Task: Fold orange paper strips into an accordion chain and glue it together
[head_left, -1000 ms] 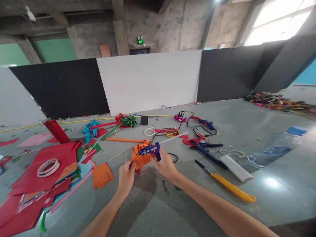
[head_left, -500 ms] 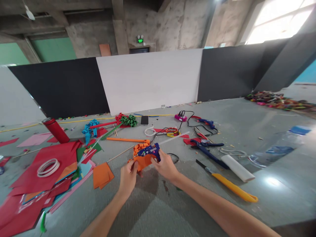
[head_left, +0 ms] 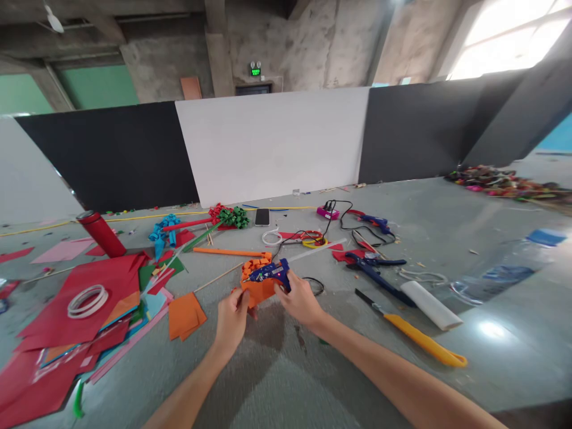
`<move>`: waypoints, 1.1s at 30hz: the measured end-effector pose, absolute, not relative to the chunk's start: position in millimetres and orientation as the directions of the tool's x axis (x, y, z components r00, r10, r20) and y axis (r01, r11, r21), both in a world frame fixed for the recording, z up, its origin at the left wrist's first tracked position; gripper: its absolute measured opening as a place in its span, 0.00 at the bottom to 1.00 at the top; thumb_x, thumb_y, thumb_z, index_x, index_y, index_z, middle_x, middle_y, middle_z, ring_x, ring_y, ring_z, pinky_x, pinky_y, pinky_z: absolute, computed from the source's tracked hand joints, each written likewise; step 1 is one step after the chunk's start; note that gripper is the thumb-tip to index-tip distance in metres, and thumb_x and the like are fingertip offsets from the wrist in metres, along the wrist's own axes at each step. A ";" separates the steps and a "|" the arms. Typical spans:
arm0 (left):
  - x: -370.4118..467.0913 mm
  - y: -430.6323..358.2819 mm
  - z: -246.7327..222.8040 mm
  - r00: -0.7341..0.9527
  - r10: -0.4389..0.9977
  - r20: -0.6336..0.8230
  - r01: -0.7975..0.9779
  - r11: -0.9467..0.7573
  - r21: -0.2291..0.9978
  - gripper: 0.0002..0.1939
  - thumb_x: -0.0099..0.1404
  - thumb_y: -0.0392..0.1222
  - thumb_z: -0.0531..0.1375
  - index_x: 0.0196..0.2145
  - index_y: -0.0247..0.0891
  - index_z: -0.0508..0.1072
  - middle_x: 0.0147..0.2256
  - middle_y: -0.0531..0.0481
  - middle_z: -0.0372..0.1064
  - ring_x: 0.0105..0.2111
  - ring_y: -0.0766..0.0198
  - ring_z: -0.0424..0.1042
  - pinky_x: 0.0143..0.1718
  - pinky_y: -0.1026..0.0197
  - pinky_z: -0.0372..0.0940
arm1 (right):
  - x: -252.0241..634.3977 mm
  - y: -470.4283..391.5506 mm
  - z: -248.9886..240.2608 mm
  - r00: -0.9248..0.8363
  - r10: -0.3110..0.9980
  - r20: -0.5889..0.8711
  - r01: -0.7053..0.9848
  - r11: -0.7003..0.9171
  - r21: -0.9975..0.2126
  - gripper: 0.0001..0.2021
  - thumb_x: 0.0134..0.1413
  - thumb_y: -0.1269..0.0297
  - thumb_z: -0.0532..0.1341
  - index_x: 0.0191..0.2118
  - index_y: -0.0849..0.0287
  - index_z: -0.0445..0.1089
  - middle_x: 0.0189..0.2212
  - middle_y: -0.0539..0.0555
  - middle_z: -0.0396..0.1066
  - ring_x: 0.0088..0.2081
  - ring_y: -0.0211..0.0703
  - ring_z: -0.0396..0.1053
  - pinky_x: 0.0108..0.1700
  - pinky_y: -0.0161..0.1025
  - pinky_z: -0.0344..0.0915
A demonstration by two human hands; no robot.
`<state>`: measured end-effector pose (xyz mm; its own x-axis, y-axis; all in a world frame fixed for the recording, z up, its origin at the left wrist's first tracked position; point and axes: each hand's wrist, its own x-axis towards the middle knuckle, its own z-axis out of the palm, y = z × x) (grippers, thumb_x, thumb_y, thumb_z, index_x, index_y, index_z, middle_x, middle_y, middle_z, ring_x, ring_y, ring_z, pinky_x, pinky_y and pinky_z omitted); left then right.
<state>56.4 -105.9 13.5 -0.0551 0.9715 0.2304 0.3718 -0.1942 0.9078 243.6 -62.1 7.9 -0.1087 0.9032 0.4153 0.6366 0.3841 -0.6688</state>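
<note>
- My left hand [head_left: 232,316]: thumb and fingers pinched closed on the left end of the orange paper piece [head_left: 260,294].
- My right hand [head_left: 301,298]: wrapped around the handle of a blue glue gun [head_left: 273,271]; thumb side close to the right end of the orange paper piece, contact there unclear to me.
- Glue gun lies roughly level, nozzle to the left, over the upper edge of the orange paper piece. I can't tell whether the tip touches it. Small red light on the body.
- Pale glue stick [head_left: 316,250] runs back and to the right from the gun's rear.
- Just beyond the gun I see a curled orange paper cluster [head_left: 257,263], partly hidden by it; an orange rod [head_left: 223,252] reaches left from there.
- Left of my left hand, on the grey floor [head_left: 268,393]: small orange sheets [head_left: 185,316], overlapping. Farther left, red sheets [head_left: 120,271] with white tape rings [head_left: 88,302] on top, and a red bottle [head_left: 102,234] leaning by the far edge.
- Ahead: blue, red and green paper bows [head_left: 235,218], black phone [head_left: 262,217] beside the green one.
- Right side: blue-handled cutters [head_left: 379,280], yellow-handled blade [head_left: 424,339], white block [head_left: 431,305], clear plastic bottle [head_left: 496,277] beyond.
</note>
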 end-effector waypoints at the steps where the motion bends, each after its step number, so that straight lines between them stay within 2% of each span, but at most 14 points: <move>1: 56.2 -105.8 13.9 -0.055 0.972 0.229 0.370 -0.194 0.909 0.20 0.70 0.49 0.50 0.23 0.39 0.68 0.20 0.52 0.71 0.22 0.62 0.73 0.30 0.63 0.62 | 243.6 -62.1 7.9 -0.109 0.904 0.412 0.638 0.382 -0.669 0.04 0.56 0.63 0.56 0.34 0.56 0.62 0.23 0.50 0.69 0.25 0.42 0.67 0.31 0.35 0.58; 33: 52.7 -104.3 10.9 -0.043 0.973 0.227 0.393 -0.193 0.899 0.19 0.70 0.49 0.50 0.25 0.39 0.68 0.20 0.51 0.72 0.21 0.62 0.72 0.29 0.63 0.61 | 245.3 -61.0 5.7 -0.137 0.890 0.434 0.649 0.412 -0.640 0.05 0.59 0.63 0.54 0.38 0.58 0.64 0.26 0.53 0.71 0.28 0.44 0.70 0.32 0.35 0.59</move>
